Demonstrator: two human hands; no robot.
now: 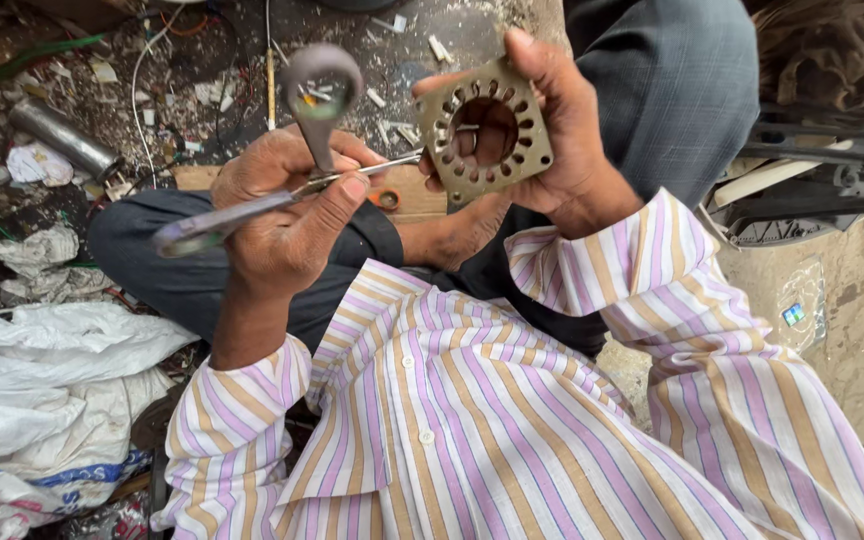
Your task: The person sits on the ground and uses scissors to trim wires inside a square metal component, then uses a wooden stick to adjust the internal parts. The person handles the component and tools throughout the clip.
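Note:
My right hand (562,140) holds up a square, rusty metal motor stator core (485,132) with a round central hole ringed by small slots. My left hand (287,210) grips a pair of metal scissors (262,205) by the handles; one round handle loop sticks up above my fingers. The thin tip of the scissors points right and reaches the slots on the left edge of the core. Both hands are raised over my crossed legs. I wear a shirt with purple, tan and white stripes.
A wooden board (407,195) lies under my bare foot (457,235). Left of me the dirty floor holds a grey metal tube (62,138), wires, paper scraps and crumpled white plastic sacks (47,380). Dark machine parts (822,190) sit at the right.

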